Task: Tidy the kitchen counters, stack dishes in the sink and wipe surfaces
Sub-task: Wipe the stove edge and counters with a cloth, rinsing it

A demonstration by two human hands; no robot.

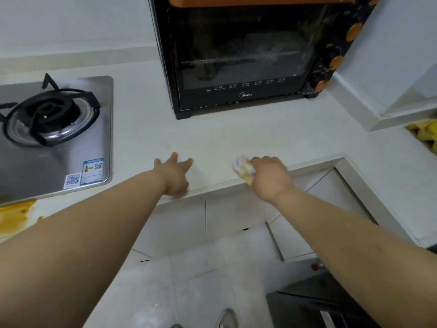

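head view: one frame, looking down at a corner kitchen counter
counter: white counter [236, 138], L-shaped, front edge runs from 9 o'clock toward 3 o'clock, then turns down the right side
left hand: left hand [176, 174] at centre, palm down on the counter at its front edge, fingers straight and spread, holding nothing
right hand: right hand [269, 176] just right of centre, fingers curled round a cloth, gripping it
cloth: wadded cloth [243, 168], white with yellow patches, sticks out of the fist's left side, pressed against the counter near the front edge; well apart from the left hand
oven: black toaster oven [246, 55] with orange knobs at 12 o'clock, stands on the counter, door shut, glass smeared
stove: steel gas stove [56, 138] at 9 o'clock, black burner grate, stickers on its near right corner
stain: orange-yellow stain [16, 216] on the counter at 8 o'clock, below the stove's front edge
yellow rag: yellow rag [425, 133] at 3 o'clock, cut off by the frame edge
floor: pale tiles [201, 268] at 6 o'clock, under both forearms
sink, dishes: cannot tell where
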